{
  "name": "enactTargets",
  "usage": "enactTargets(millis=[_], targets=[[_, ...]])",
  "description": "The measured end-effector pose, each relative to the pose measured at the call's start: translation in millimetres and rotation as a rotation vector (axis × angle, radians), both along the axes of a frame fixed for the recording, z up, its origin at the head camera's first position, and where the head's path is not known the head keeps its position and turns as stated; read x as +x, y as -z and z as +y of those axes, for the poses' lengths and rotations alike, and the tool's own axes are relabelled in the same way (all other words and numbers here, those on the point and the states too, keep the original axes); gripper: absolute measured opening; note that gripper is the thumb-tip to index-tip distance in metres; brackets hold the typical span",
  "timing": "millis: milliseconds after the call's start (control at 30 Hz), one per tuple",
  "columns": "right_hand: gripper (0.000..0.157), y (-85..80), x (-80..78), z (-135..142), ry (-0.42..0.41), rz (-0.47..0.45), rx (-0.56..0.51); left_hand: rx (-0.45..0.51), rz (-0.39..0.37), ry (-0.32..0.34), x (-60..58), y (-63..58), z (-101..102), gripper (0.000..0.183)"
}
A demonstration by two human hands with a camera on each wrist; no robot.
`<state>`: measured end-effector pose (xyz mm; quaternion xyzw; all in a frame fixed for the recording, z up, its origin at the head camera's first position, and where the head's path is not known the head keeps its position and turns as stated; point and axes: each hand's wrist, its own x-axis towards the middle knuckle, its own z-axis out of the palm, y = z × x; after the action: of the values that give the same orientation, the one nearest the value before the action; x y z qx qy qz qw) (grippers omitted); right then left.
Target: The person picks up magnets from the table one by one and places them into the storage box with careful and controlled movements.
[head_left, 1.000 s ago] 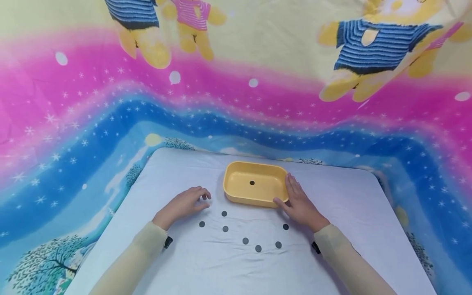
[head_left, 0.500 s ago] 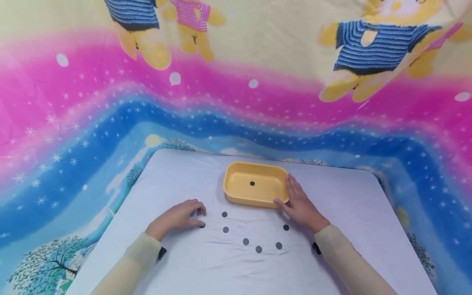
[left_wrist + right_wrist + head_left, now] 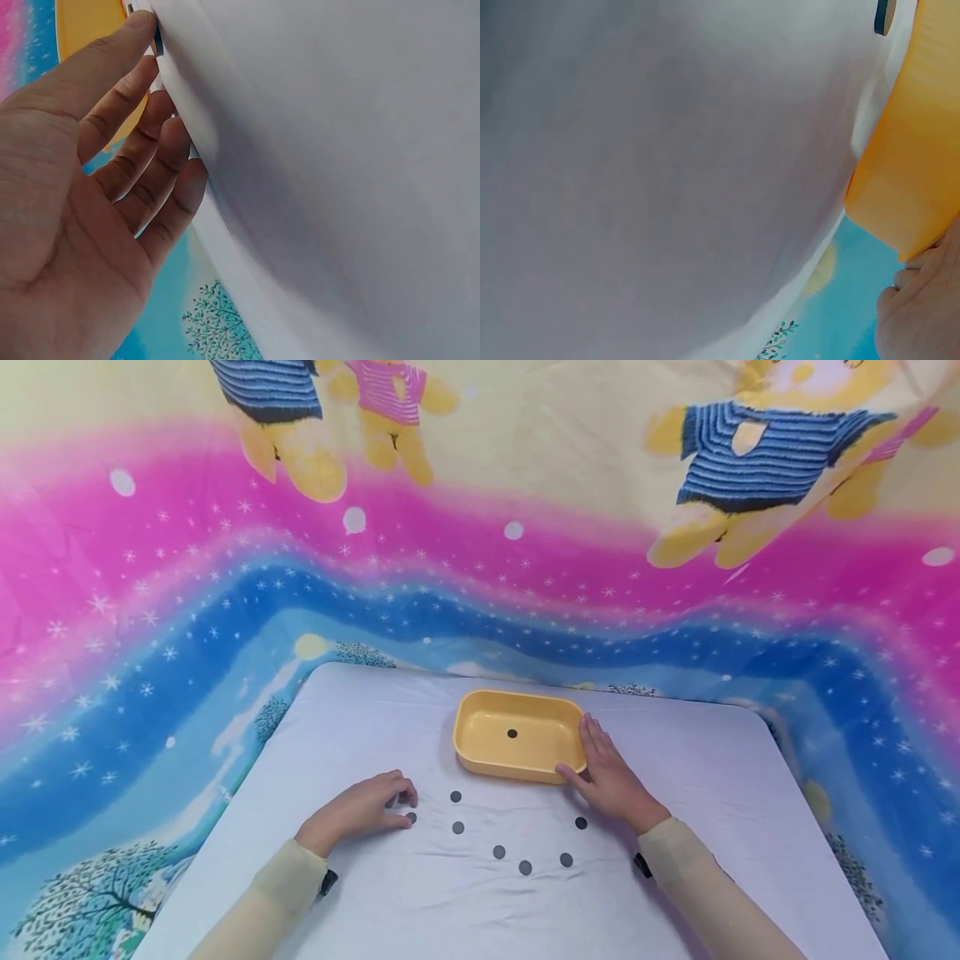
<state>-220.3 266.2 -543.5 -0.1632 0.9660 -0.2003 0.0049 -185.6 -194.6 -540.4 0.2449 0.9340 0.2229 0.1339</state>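
Observation:
My left hand [image 3: 356, 810] is low over the sheet at the left, its fingers bent loosely. The thumb tip is right at a small dark grey disc [image 3: 411, 817], with the fingertips just beyond it. In the left wrist view, that disc [image 3: 158, 41] shows edge-on beside the thumb tip. A yellow rectangular box [image 3: 480, 768] without a lid stands farther back; one dark disc [image 3: 512, 733] lies inside it. Along the box's right end rest the straight fingers of my right hand [image 3: 611, 781], its thumb on the front rim.
Several more grey discs lie scattered on the white sheet [image 3: 420, 910] in front of the box, including one disc [image 3: 581, 822] near my right wrist. A printed curtain [image 3: 480, 577] with bears and snowflakes surrounds the table's back and sides.
My left hand has moved left and toward the body, reaching the leftmost disc; over the last half second it barely shifts. My right hand and the box stay put.

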Motion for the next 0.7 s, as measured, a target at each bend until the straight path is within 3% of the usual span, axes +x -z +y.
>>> enactTargets(millis=[700], targets=[[0.107, -0.5, 0.6, 0.4, -0.004, 0.0, -0.014, -0.018, 0.015, 0.016, 3.9, 0.5, 2.7, 0.019]])
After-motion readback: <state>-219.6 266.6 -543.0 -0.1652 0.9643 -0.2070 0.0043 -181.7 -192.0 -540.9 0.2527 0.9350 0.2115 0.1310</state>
